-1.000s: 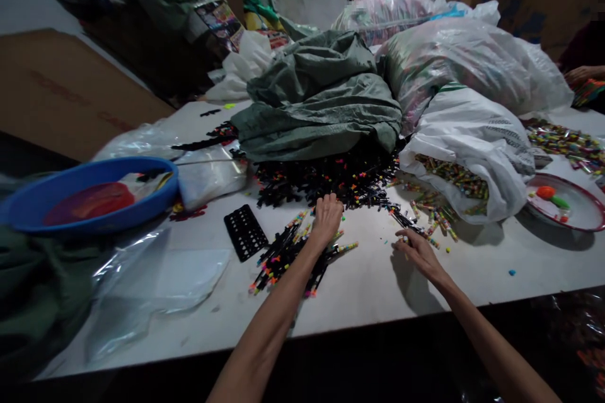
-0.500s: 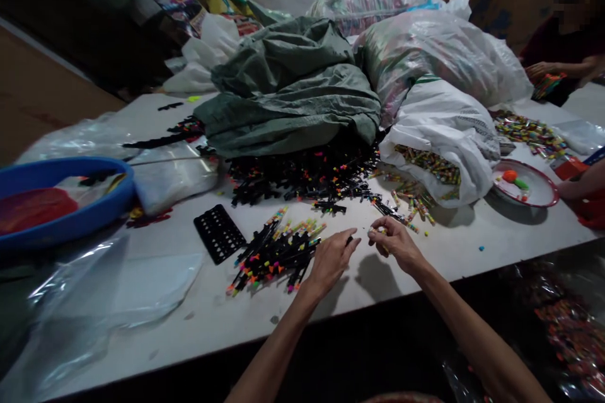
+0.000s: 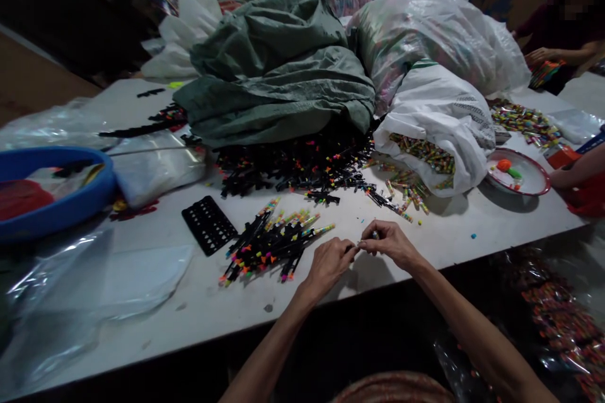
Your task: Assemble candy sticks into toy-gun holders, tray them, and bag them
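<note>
My left hand [image 3: 329, 262] is closed in a pinch on a small black plastic piece [image 3: 348, 249], mostly hidden by the fingers. Touching or nearly touching its fingertips, my right hand [image 3: 391, 244] pinches a small multicoloured tube [image 3: 375, 235]; only a bit of it shows. Left of my hands lies a heap of black toy guns [image 3: 269, 245] with bright tips, several with multicoloured tubes attached. Beyond them, a bigger pile of black toy guns [image 3: 288, 173] spills from under a dark green sack [image 3: 283, 88]. Loose multicoloured tubes [image 3: 411, 195] lie at the mouth of a white sack [image 3: 444, 119].
A black perforated tray [image 3: 208, 225] lies on the white table [image 3: 227, 321]. To the left are a blue basin [image 3: 89, 195] and clear plastic bags [image 3: 142, 277]. A red-rimmed plate [image 3: 529, 186] stands at the right. Another person's hands [image 3: 543, 56] hold colourful pieces at the far right.
My hands have come together, the right moving left to meet the left fingertips. The tube now shows less between the right fingers. The camera view has shifted slightly.
</note>
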`<state>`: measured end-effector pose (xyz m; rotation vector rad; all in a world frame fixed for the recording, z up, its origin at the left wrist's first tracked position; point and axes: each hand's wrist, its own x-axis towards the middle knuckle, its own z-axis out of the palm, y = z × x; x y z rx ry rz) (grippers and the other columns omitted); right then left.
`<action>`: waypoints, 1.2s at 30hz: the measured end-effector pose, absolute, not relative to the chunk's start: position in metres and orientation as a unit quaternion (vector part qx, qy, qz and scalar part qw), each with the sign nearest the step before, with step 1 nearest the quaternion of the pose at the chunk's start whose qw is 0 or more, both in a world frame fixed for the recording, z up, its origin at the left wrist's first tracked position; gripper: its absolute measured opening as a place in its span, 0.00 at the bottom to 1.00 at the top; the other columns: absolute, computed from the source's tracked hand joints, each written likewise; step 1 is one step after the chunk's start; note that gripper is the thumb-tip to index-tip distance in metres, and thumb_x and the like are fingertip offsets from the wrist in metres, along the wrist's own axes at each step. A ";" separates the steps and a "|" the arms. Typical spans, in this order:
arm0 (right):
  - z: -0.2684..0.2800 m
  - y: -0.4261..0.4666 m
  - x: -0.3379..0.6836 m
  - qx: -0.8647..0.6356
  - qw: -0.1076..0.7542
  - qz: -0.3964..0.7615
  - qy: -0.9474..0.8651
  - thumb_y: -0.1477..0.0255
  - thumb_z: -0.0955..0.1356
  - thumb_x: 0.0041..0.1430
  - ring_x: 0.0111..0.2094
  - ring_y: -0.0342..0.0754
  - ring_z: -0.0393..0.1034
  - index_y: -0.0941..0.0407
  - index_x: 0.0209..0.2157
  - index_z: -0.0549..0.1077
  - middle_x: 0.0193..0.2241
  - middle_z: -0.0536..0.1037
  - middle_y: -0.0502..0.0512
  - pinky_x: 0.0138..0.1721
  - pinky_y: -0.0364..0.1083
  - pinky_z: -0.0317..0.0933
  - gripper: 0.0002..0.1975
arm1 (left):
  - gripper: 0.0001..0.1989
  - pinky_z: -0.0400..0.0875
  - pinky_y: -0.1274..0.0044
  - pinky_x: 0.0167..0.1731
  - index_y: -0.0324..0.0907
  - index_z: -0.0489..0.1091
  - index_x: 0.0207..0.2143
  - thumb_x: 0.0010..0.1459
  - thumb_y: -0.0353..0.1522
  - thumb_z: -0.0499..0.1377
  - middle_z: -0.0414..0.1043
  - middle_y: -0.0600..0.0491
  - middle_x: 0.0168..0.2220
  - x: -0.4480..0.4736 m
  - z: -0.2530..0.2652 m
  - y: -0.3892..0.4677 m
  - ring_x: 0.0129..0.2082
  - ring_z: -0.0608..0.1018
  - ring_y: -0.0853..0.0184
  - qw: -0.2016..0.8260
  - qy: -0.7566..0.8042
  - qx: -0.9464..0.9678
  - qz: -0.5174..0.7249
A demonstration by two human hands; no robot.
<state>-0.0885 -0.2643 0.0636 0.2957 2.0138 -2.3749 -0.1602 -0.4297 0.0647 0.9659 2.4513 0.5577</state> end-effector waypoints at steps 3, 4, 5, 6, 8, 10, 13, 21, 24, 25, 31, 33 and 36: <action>0.060 -0.266 -0.088 0.085 0.020 -0.763 0.641 0.65 0.74 0.46 0.19 0.38 0.62 0.60 0.27 0.74 0.19 0.73 0.49 0.20 0.38 0.52 0.12 | 0.18 0.60 0.77 0.34 0.43 0.75 0.31 0.60 0.40 0.49 0.72 0.51 0.29 -0.160 0.066 -0.430 0.33 0.72 0.65 0.224 0.872 0.378 0.216; 0.057 -0.267 -0.089 0.088 0.020 -0.767 0.635 0.65 0.73 0.46 0.19 0.38 0.61 0.60 0.27 0.74 0.19 0.73 0.49 0.20 0.38 0.52 0.12 | 0.17 0.60 0.77 0.34 0.43 0.75 0.31 0.60 0.40 0.49 0.72 0.52 0.29 -0.160 0.066 -0.430 0.33 0.72 0.65 0.236 0.859 0.386 0.241; 0.055 -0.268 -0.089 0.093 0.020 -0.771 0.629 0.65 0.73 0.46 0.19 0.38 0.60 0.60 0.27 0.74 0.19 0.73 0.48 0.20 0.38 0.52 0.12 | 0.17 0.60 0.77 0.34 0.44 0.75 0.32 0.60 0.39 0.49 0.72 0.53 0.28 -0.160 0.066 -0.430 0.32 0.72 0.66 0.254 0.842 0.392 0.269; 0.053 -0.268 -0.088 0.098 0.020 -0.773 0.626 0.64 0.73 0.46 0.18 0.37 0.60 0.60 0.27 0.75 0.18 0.72 0.48 0.19 0.38 0.51 0.12 | 0.17 0.60 0.77 0.33 0.44 0.74 0.34 0.61 0.39 0.48 0.72 0.54 0.29 -0.160 0.066 -0.430 0.32 0.72 0.67 0.271 0.828 0.393 0.295; 0.050 -0.267 -0.087 0.099 0.032 -0.775 0.624 0.64 0.73 0.46 0.19 0.38 0.61 0.60 0.29 0.76 0.19 0.73 0.49 0.20 0.38 0.52 0.13 | 0.17 0.61 0.77 0.33 0.42 0.73 0.36 0.61 0.37 0.46 0.73 0.54 0.30 -0.159 0.064 -0.430 0.31 0.72 0.67 0.293 0.814 0.386 0.321; 0.049 -0.265 -0.086 0.090 0.052 -0.777 0.621 0.64 0.73 0.47 0.21 0.39 0.63 0.60 0.32 0.76 0.21 0.74 0.50 0.22 0.39 0.53 0.14 | 0.16 0.62 0.76 0.36 0.41 0.72 0.36 0.61 0.35 0.45 0.72 0.52 0.32 -0.158 0.062 -0.431 0.34 0.71 0.66 0.290 0.817 0.386 0.317; 0.048 -0.262 -0.084 0.087 0.066 -0.786 0.609 0.65 0.74 0.45 0.21 0.39 0.64 0.59 0.34 0.77 0.23 0.75 0.50 0.23 0.39 0.54 0.15 | 0.14 0.62 0.74 0.42 0.41 0.70 0.38 0.58 0.31 0.46 0.71 0.50 0.37 -0.157 0.055 -0.433 0.40 0.69 0.64 0.276 0.806 0.418 0.314; 0.058 -0.257 -0.086 0.033 0.072 -0.762 0.642 0.65 0.74 0.45 0.23 0.39 0.63 0.59 0.30 0.78 0.24 0.75 0.51 0.23 0.39 0.55 0.12 | 0.12 0.63 0.76 0.36 0.39 0.69 0.31 0.55 0.30 0.46 0.72 0.50 0.32 -0.157 0.063 -0.432 0.34 0.71 0.65 0.341 0.813 0.401 0.250; 0.062 -0.255 -0.087 0.020 0.079 -0.756 0.649 0.65 0.74 0.46 0.24 0.39 0.63 0.59 0.30 0.79 0.25 0.74 0.51 0.23 0.39 0.55 0.12 | 0.13 0.62 0.78 0.33 0.40 0.69 0.27 0.55 0.31 0.45 0.72 0.51 0.29 -0.157 0.070 -0.430 0.31 0.71 0.66 0.353 0.815 0.395 0.234; 0.063 -0.254 -0.087 0.017 0.081 -0.755 0.651 0.65 0.74 0.46 0.24 0.39 0.63 0.59 0.30 0.79 0.25 0.74 0.51 0.23 0.39 0.55 0.12 | 0.13 0.61 0.78 0.32 0.40 0.68 0.27 0.55 0.31 0.45 0.72 0.51 0.29 -0.158 0.072 -0.430 0.30 0.71 0.66 0.355 0.815 0.395 0.232; 0.060 -0.256 -0.086 -0.013 0.059 -0.753 0.656 0.65 0.74 0.47 0.25 0.40 0.64 0.59 0.30 0.79 0.27 0.74 0.52 0.26 0.40 0.57 0.11 | 0.12 0.58 0.79 0.28 0.40 0.67 0.23 0.52 0.29 0.46 0.70 0.53 0.23 -0.161 0.068 -0.428 0.26 0.70 0.68 0.377 0.803 0.409 0.216; 0.058 -0.256 -0.086 -0.018 0.048 -0.750 0.660 0.66 0.74 0.48 0.26 0.40 0.64 0.58 0.31 0.79 0.28 0.74 0.52 0.27 0.41 0.58 0.11 | 0.11 0.58 0.79 0.28 0.40 0.67 0.22 0.49 0.29 0.47 0.70 0.52 0.23 -0.163 0.068 -0.427 0.26 0.71 0.67 0.382 0.800 0.410 0.214; 0.058 -0.255 -0.087 -0.036 0.052 -0.734 0.677 0.65 0.73 0.48 0.27 0.41 0.65 0.58 0.30 0.79 0.28 0.73 0.53 0.29 0.41 0.59 0.11 | 0.10 0.59 0.79 0.28 0.40 0.68 0.21 0.46 0.28 0.47 0.71 0.52 0.23 -0.164 0.069 -0.426 0.27 0.71 0.67 0.402 0.791 0.405 0.221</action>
